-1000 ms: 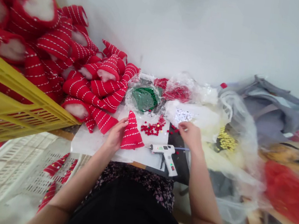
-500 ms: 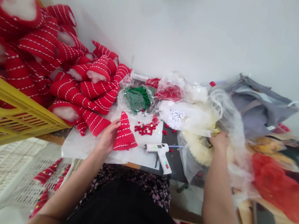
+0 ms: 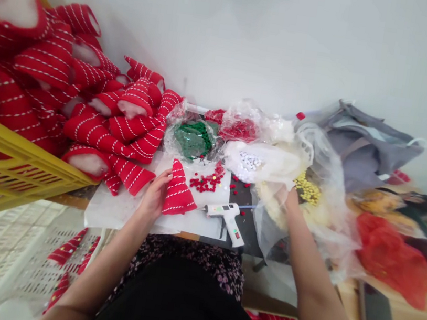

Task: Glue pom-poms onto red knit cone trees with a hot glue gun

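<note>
My left hand (image 3: 156, 194) holds a small red cone hat (image 3: 180, 191) with white dashed stripes, pinched at its left edge, tip pointing up. Over the open plastic bags at the right is my right hand (image 3: 290, 197); its fingers are blurred and partly hidden, so what they hold does not show. Small yellow pom-poms (image 3: 308, 188) lie in a bag just beside it. A white hot glue gun (image 3: 227, 217) rests on the table, its nozzle by the hat's lower right corner. Loose red pom-poms (image 3: 207, 183) are scattered on white paper behind the gun.
Stuffed red striped hats (image 3: 99, 125) pile up at the left above a yellow crate (image 3: 9, 168). Bags of green pom-poms (image 3: 192, 138), red pom-poms (image 3: 239, 128) and white pieces (image 3: 248, 165) stand at the back. A white basket (image 3: 34, 262) holds several decorated cones. A grey bag (image 3: 369, 150) lies right.
My right hand has moved left from the yellow pom-poms, which now show more fully. My left hand still holds the cone hat in nearly the same place. The view has shifted slightly.
</note>
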{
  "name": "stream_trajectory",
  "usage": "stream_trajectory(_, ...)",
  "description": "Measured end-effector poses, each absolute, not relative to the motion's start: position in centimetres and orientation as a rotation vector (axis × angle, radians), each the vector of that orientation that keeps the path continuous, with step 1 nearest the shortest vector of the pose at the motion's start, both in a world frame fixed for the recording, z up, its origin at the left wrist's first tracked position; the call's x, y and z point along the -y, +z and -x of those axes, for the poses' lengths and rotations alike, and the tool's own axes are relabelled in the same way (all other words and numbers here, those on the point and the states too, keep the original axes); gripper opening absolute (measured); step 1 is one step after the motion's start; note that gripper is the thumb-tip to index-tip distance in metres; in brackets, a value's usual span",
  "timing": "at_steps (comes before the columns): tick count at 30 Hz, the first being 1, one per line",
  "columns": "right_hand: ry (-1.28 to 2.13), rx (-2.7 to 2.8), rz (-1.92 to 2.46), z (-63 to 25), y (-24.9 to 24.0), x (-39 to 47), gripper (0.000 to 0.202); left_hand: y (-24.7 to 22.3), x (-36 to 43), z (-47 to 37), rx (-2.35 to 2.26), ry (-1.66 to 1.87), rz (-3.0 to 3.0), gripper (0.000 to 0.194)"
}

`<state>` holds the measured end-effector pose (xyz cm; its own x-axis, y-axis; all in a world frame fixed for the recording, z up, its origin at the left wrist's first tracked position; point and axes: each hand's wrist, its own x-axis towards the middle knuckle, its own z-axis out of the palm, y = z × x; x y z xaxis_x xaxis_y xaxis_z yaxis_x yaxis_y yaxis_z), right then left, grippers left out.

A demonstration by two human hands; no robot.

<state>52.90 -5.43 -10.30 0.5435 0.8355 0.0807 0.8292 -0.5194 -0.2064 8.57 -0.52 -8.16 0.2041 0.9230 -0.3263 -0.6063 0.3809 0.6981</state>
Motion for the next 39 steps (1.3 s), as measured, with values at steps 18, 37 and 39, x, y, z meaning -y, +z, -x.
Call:
stream_trajectory(18, 0.015, 1.574, 2.357, -46.7, -3.6, 6.5, 0.036, -7.9, 0.6, -8.5, -0.802, 1.108, -0.441, 0.034)
stream_trajectory(37, 0.421, 2.012, 1.949, -38.5, -6.1, 1.9, 0.022, -7.8, 0.6, -8.5, -0.782, 1.12, -0.489, 0.035)
stream_trajectory(39, 0.435, 1.972, 1.951, -39.2, -5.9, 1.9, 0.024, -7.9, 0.5, -8.7, -0.789, 1.108, -0.485, 0.036)
